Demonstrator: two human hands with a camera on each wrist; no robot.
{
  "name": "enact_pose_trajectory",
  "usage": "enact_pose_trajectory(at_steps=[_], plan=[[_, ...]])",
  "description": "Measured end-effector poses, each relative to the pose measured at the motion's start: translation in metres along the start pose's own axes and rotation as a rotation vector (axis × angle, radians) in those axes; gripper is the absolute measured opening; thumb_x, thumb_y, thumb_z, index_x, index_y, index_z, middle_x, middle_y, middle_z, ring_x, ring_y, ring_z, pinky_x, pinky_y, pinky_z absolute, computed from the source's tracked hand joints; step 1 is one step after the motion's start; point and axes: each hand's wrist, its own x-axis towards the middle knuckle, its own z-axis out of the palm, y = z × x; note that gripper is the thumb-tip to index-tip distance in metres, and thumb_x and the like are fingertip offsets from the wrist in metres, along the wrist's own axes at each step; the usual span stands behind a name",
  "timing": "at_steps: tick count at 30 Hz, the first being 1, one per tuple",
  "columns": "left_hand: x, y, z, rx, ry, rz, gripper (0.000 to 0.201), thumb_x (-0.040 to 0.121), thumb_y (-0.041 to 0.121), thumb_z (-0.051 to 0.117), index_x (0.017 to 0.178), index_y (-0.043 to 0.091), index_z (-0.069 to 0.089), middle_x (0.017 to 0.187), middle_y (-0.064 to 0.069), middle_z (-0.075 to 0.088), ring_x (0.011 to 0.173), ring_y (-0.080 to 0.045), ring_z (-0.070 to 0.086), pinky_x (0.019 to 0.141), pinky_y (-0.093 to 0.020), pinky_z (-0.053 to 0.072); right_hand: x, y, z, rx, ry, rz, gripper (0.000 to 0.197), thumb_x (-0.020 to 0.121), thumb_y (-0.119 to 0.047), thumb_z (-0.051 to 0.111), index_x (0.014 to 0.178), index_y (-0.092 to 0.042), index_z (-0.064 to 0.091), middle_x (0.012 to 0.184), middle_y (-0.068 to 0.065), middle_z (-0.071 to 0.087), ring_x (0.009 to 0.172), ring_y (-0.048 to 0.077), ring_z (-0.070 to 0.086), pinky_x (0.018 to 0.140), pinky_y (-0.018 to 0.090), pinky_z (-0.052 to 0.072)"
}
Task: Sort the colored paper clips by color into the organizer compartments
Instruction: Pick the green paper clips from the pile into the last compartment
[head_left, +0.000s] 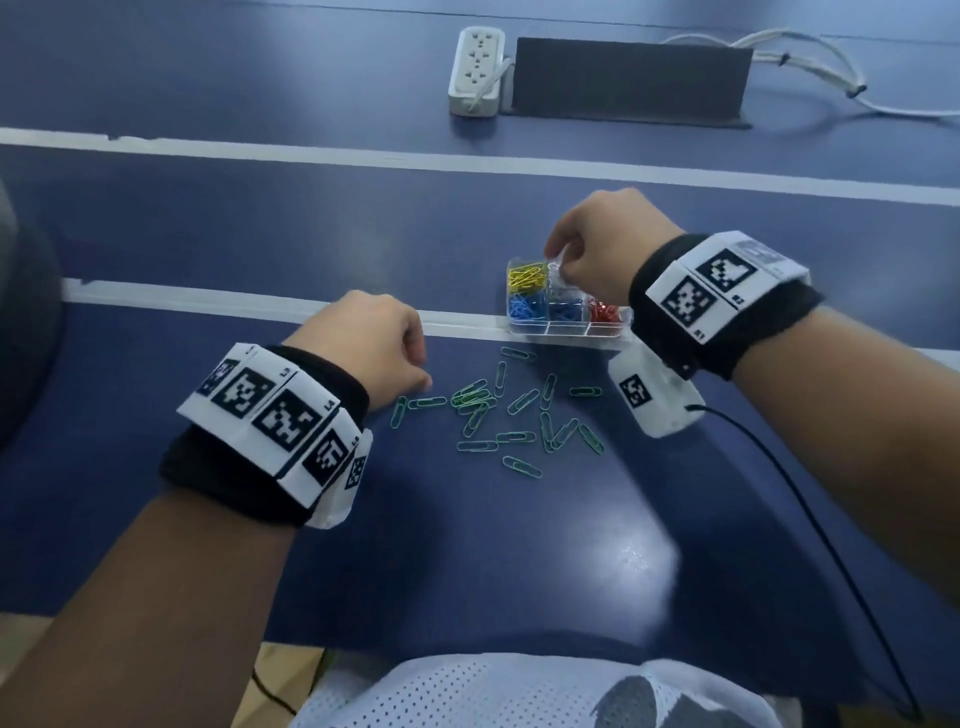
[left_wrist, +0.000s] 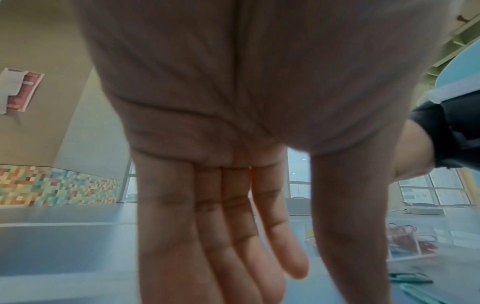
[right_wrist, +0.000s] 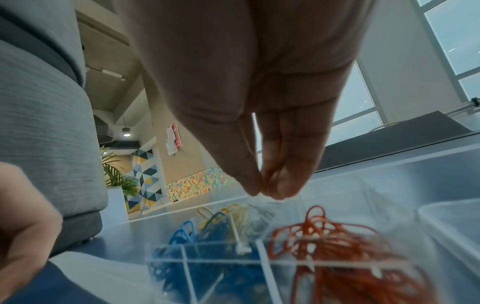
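the organizer sat on the table right of centre, with loose paper clips scattered just before it. the left hand lay left of those clips, and the right hand was over the organizer's rear compartments. a power strip and a flat panel to its right lay far behind.

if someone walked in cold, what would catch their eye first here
Probably the clear organizer on the blue table, with yellow, blue and red clips already in separate compartments. The right hand hovers over its far side, fingertips pinched together. Nearer the person, loose green paper clips lie scattered beside the left hand.
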Motion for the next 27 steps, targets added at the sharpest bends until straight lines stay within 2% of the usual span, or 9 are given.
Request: enact_pose_trajectory(at_steps=[3,6,9,12,16,19,23,25,27], plan=[[-0.002,-0.002,0.002,0.034,-0.042,-0.049,0.019,0.073,0.036,0.074,0.069,0.024,0.059,0.082,0.002,0.065,0.080,-0.019,0.061,0.067,-0.025,0.041,-0.005,0.001,-0.004,0.024,0.049,-0.007,0.034,0.086,-0.003,0.047,0.103,-0.019,0.071,0.107,0.009,0.069,0.096,0.026,0.064,0.089,0.031,0.051],[-0.003,-0.004,0.004,0.017,-0.065,-0.072,0.022,0.069,0.034,0.078,0.066,0.024,0.058,0.080,0.003,0.066,0.080,-0.019,0.062,0.067,-0.025,0.042,-0.022,-0.004,-0.007,0.031,0.048,-0.078,0.032,0.085,-0.003,0.049,0.099,-0.018,0.074,0.101,0.007,0.072,0.091,0.025,0.066,0.089,0.028,0.051],[-0.005,-0.006,0.009,-0.002,-0.094,-0.064,0.023,0.069,0.028,0.077,0.070,0.027,0.055,0.082,0.004,0.066,0.083,-0.019,0.062,0.068,-0.025,0.042,-0.045,-0.014,-0.003,-0.006,-0.094,-0.218,0.027,0.083,-0.008,0.055,0.095,-0.021,0.075,0.090,0.002,0.074,0.084,0.021,0.066,0.082,0.023,0.049],[-0.007,-0.005,0.014,-0.039,-0.102,-0.049,0.023,0.073,0.022,0.074,0.079,0.030,0.053,0.090,0.001,0.066,0.087,-0.021,0.063,0.071,-0.027,0.047,-0.055,-0.018,0.010,-0.117,-0.243,-0.358,0.026,0.079,-0.006,0.056,0.091,-0.021,0.074,0.087,-0.001,0.073,0.078,0.019,0.060,0.079,0.027,0.050],[-0.013,-0.005,0.017,-0.080,-0.077,-0.022,0.023,0.077,0.012,0.059,0.081,0.033,0.052,0.090,0.004,0.065,0.086,-0.020,0.061,0.070,-0.026,0.046,-0.055,-0.017,0.025,-0.271,-0.336,-0.456,0.026,0.075,-0.004,0.054,0.088,-0.020,0.070,0.088,0.003,0.070,0.086,0.026,0.062,0.078,0.036,0.053],[-0.018,-0.003,0.017,-0.160,-0.059,-0.003,0.022,0.077,0.009,0.053,0.086,0.029,0.056,0.078,0.010,0.060,0.073,-0.013,0.056,0.065,-0.024,0.042,-0.058,-0.015,0.027,-0.285,-0.346,-0.465,0.028,0.075,-0.006,0.053,0.089,-0.024,0.068,0.091,0.003,0.068,0.088,0.028,0.063,0.076,0.040,0.055],[-0.019,-0.001,0.015,-0.274,-0.045,0.050,0.022,0.079,0.006,0.051,0.087,0.025,0.061,0.066,0.009,0.054,0.060,-0.005,0.049,0.055,-0.018,0.037,-0.062,-0.015,0.027,-0.271,-0.338,-0.448,0.029,0.075,-0.013,0.052,0.097,-0.026,0.066,0.093,0.004,0.067,0.087,0.029,0.063,0.073,0.041,0.056],[-0.018,0.001,0.016,-0.274,-0.029,0.052,0.023,0.082,0.006,0.048,0.084,0.025,0.062,0.065,0.008,0.052,0.059,-0.004,0.047,0.053,-0.016,0.034,-0.064,-0.014,0.027,-0.257,-0.352,-0.429,0.025,0.076,-0.014,0.054,0.096,-0.024,0.064,0.089,0.001,0.065,0.084,0.027,0.061,0.073,0.038,0.055],[-0.016,0.003,0.017,-0.264,-0.017,0.041,0.028,0.084,0.005,0.043,0.081,0.025,0.062,0.067,0.009,0.053,0.059,-0.003,0.047,0.052,-0.016,0.034,-0.064,-0.013,0.026,-0.223,-0.363,-0.402,0.025,0.076,-0.013,0.054,0.095,-0.024,0.066,0.079,-0.004,0.059,0.077,0.024,0.055,0.071,0.031,0.050]])
